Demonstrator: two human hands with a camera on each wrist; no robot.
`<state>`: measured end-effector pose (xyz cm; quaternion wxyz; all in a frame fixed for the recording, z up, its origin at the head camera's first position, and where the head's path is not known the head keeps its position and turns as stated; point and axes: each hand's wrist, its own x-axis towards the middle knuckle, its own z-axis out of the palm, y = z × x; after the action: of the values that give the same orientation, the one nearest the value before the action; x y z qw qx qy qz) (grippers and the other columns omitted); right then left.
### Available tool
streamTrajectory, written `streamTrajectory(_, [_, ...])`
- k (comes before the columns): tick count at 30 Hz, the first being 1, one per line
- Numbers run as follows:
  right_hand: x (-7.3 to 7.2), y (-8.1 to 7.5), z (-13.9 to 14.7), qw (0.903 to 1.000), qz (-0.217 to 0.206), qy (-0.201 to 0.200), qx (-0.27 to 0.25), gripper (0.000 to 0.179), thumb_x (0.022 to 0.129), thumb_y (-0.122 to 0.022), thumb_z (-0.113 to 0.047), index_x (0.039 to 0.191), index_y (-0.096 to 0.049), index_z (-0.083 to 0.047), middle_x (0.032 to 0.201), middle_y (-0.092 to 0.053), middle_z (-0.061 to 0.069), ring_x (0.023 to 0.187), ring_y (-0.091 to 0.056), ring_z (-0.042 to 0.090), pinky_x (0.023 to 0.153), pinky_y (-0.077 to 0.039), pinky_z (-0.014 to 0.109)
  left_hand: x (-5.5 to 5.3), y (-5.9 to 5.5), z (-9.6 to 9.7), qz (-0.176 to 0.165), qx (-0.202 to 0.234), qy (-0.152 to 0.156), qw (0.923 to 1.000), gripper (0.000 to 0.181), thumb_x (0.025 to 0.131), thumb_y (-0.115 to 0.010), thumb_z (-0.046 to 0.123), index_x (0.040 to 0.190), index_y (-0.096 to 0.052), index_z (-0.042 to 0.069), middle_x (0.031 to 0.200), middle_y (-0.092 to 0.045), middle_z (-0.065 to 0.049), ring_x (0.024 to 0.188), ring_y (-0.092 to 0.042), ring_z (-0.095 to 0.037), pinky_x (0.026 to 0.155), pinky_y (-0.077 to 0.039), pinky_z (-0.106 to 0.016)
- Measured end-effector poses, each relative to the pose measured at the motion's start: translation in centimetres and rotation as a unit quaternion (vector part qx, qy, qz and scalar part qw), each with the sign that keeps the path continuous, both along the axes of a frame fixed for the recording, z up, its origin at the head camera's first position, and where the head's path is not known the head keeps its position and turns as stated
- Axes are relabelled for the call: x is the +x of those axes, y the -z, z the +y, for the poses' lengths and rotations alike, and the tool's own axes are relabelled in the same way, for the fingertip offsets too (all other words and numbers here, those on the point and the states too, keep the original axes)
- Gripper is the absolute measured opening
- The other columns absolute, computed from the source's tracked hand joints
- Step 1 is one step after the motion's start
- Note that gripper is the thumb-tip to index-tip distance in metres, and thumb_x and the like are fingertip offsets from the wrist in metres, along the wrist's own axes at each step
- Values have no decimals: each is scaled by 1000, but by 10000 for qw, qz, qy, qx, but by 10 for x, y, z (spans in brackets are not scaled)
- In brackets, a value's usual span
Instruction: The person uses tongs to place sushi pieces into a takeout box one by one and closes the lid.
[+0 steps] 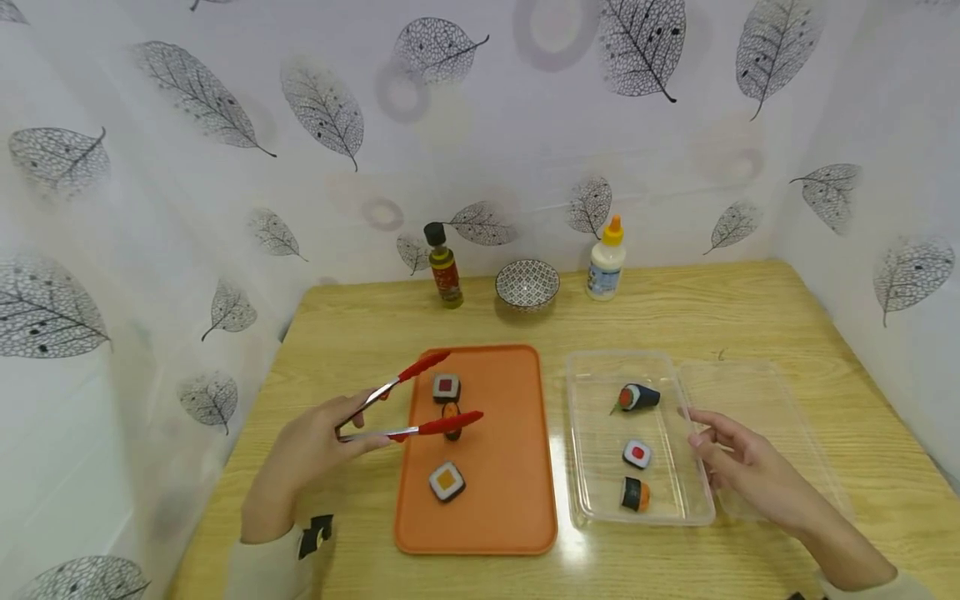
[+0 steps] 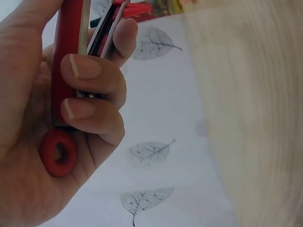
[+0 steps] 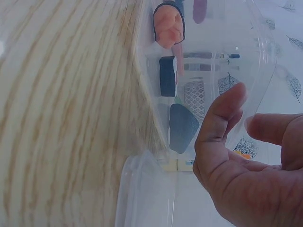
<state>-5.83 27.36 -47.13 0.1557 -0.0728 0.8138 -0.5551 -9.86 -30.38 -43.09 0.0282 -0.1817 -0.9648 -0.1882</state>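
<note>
In the head view my left hand (image 1: 307, 442) grips red-tipped metal tongs (image 1: 401, 431), their arms spread apart over an orange tray (image 1: 502, 500). The lower tip passes in front of an orange-topped sushi piece (image 1: 451, 410). A sushi roll with a dark red centre (image 1: 446, 387) lies behind it, and one with a yellow centre (image 1: 447, 481) nearer me. My right hand (image 1: 746, 467) pinches the right rim of a clear plastic box (image 1: 581, 500). Inside lie a cone-shaped hand roll (image 1: 639, 397), a red-centred sushi roll (image 1: 637, 453) and an orange-and-black sushi piece (image 1: 635, 493).
A dark-capped sauce bottle (image 1: 447, 279), a patterned bowl (image 1: 527, 285) and a white bottle with an orange cap (image 1: 606, 262) stand along the back of the wooden table (image 1: 352, 325). A clear lid (image 1: 780, 400) lies right of the box, partly under my right hand.
</note>
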Motion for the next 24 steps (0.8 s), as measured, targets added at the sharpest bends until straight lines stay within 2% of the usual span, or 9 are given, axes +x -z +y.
streamTrajectory(7, [0, 2, 1, 9999, 58, -27, -130, 55, 114, -46, -17, 158, -29, 11, 108, -59, 8, 84, -61, 9, 68, -59, 32, 1, 4, -11, -68, -157, -391, 9991, 55, 87, -83, 51, 129, -69, 18, 87, -60, 6, 59, -31, -1, 51, -27, -22])
streamTrajectory(11, [0, 2, 1, 9999, 19, 9, -111, 55, 114, -46, -18, 158, -30, 11, 108, -58, 9, 83, -61, 9, 68, -60, 32, 2, 2, -3, -291, -281, -480, 9980, 54, 90, -79, 54, 127, -69, 17, 82, -58, 8, 58, -36, -4, 50, -29, -23])
streamTrajectory(14, [0, 1, 0, 10000, 7, 14, -85, 55, 114, -46, -19, 158, -30, 10, 108, -58, 9, 84, -62, 10, 68, -60, 32, 2, 0, 6, -593, -365, -581, 9959, 56, 93, -73, 60, 128, -69, 16, 76, -55, 8, 57, -40, -7, 49, -31, -26])
streamTrajectory(19, [0, 1, 0, 10000, 3, 4, -44, 56, 114, -45, -18, 159, -29, 10, 109, -57, 10, 85, -62, 10, 69, -60, 32, 3, -4, 18, -1062, -619, -838, 9889, 74, 94, -63, 71, 143, -67, 16, 66, -42, 6, 55, -38, -12, 50, -29, -30])
streamTrajectory(24, [0, 0, 0, 10000, 5, -14, -61, 56, 114, -45, -18, 159, -28, 10, 109, -57, 9, 85, -62, 11, 70, -61, 33, 5, -7, 23, -1165, -700, -970, 9860, 79, 93, -60, 74, 145, -65, 15, 64, -37, 4, 56, -39, -14, 50, -29, -32])
